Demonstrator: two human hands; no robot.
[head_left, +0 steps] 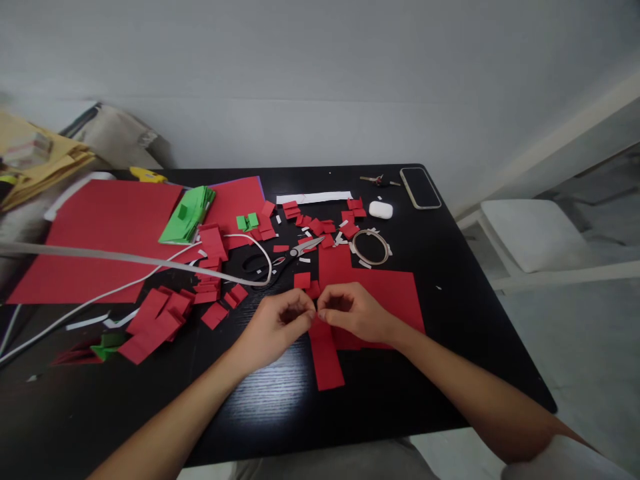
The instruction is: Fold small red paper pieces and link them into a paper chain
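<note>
My left hand (280,327) and my right hand (355,312) meet over the black table (440,253), fingertips pinched together on the top end of a red paper strip (326,357) that lies toward me. Under my right hand lies a larger red paper sheet (385,287). Just beyond my fingers sit small red paper squares (303,280) and black-handled scissors (280,261).
A big red sheet (100,233) and folded green paper (187,213) lie at the left, with piles of red folded pieces (160,320). A white cable (150,263) crosses there. A tape ring (371,247), earbud case (381,210), phone (420,188) and white strip (315,197) sit farther back.
</note>
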